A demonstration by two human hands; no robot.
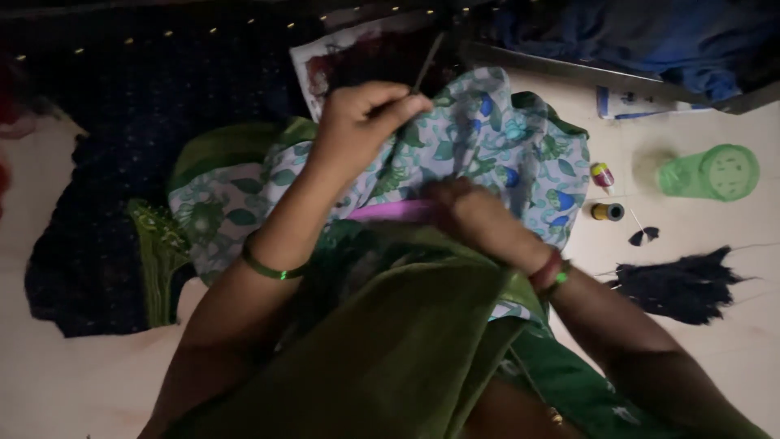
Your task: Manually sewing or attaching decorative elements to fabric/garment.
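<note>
Pinching a thin dark tool (pixel 426 63), apparently a slender hook or needle, in the left hand (pixel 357 122), grip narrow, thumb and forefinger closing on the lower end of the shaft. Running the tool's long axis up and away from the grip, tilting slightly rightward, tip ending over a dark printed sheet (pixel 357 57) beyond. Lying directly beneath and to the near side of that grip, the floral printed cloth (pixel 487 138): thin, soft, pale ground with teal leaves and blue blossoms, bunching into loose folds. Pressing into the same cloth just right of and nearer than the left grip, the right hand (pixel 479 215); fingers curling under the fabric, so closure cannot be told for certain, though appearing to gather a fold beside a pink-purple strip (pixel 398 211). Sitting nearer to the cloth's working fold, the right hand; standing nearer to the cloth's far edge, the left. Draping across the lap below both hands, an olive-green garment (pixel 406 341), heavier and matte. Circling each wrist, green bangles (pixel 272 268). Resting well right of the grips on the pale floor (pixel 731 358): two small thread spools (pixel 605 195), a translucent green container (pixel 715 172) on its side, and a tuft of dark threads (pixel 674 284). Spreading left of the grip, a dark dotted fabric (pixel 122 162).
</note>
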